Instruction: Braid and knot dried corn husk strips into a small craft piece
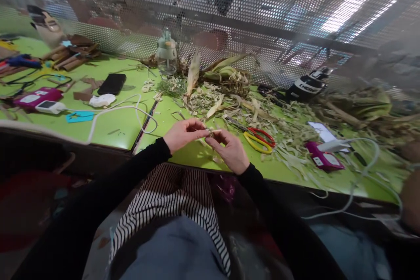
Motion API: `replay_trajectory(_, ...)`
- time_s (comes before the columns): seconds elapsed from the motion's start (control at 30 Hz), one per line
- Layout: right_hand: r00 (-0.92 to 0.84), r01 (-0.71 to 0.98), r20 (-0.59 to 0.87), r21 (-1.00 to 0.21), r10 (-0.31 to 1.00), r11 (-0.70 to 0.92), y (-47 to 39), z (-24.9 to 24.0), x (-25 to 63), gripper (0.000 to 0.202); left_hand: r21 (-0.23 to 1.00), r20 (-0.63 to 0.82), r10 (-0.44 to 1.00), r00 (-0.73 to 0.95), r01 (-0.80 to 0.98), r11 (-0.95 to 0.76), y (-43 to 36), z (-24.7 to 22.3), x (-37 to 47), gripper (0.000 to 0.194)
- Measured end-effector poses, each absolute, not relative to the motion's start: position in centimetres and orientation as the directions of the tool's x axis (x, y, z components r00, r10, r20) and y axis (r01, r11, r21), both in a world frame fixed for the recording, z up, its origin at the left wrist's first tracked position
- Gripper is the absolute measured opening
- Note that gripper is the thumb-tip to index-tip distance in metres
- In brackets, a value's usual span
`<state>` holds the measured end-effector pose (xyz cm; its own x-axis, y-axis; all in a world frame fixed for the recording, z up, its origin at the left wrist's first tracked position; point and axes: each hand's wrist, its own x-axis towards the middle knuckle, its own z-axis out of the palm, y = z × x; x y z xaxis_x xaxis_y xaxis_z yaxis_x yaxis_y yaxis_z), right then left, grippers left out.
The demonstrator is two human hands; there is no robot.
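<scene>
My left hand (186,134) and my right hand (230,148) meet above the front edge of the green table (179,157). Their fingertips pinch a small, pale, twisted piece of what looks like corn husk (210,132) between them. Most of the piece is hidden by the fingers. Scissors (259,140) with one red and one yellow handle lie just right of my right hand. Behind both hands spreads a heap of torn husk strips (229,103). A whole pale husk (193,72) stands up out of it.
A clear bottle (167,54) and a black bottle (308,84) stand toward the back. A black phone (112,84) lies left. Purple power sockets (38,97) with white cables sit on both sides. A perforated metal screen (210,17) closes off the back.
</scene>
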<state>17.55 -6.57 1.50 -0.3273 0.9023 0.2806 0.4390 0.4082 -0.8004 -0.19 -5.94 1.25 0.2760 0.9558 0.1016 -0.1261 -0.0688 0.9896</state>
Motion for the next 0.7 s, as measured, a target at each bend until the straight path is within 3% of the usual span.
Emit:
replay_trajectory(0.17,-0.287,0.373,0.176,-0.885,0.942,0.279,-6.4,0.8,17.3,0.025,0.971,0.170,0.958,0.232,0.126,-0.203,-5.5,1.6,0.2,0.020)
replay_trajectory(0.23,-0.252,0.304,0.145,-0.927,0.957,0.220,-6.3,0.6,17.0,0.026,0.963,0.189,0.957,0.220,0.150,-0.225,-5.3,1.9,0.3,0.017)
replay_trajectory(0.37,-0.162,0.083,0.113,-0.988,0.980,0.128,-6.0,0.5,16.4,0.030,0.978,0.075,0.967,0.244,-0.206,-0.024,-4.8,1.5,1.0,0.023)
replay_trajectory(0.47,-0.153,0.030,0.106,-0.993,0.983,0.112,-6.1,0.4,16.3,0.031,0.933,0.009,0.953,0.303,-0.345,0.101,-4.5,1.0,1.7,0.027)
replay_trajectory(0.6,-0.350,0.349,0.093,-0.911,0.932,0.222,-5.9,0.9,18.3,0.030,0.902,-0.033,0.967,0.251,-0.410,0.138,-4.1,1.1,1.8,0.023)
replay_trajectory(0.67,-0.338,0.602,0.124,-0.733,0.933,0.316,-5.1,1.7,20.7,0.030,0.894,-0.041,0.967,0.251,-0.423,0.147,-4.0,1.4,1.4,0.022)
replay_trajectory(0.7,-0.284,0.751,0.158,-0.577,0.946,0.321,-4.6,2.1,22.1,0.031,0.893,-0.050,0.961,0.271,-0.418,0.164,-3.9,1.5,1.1,0.021)
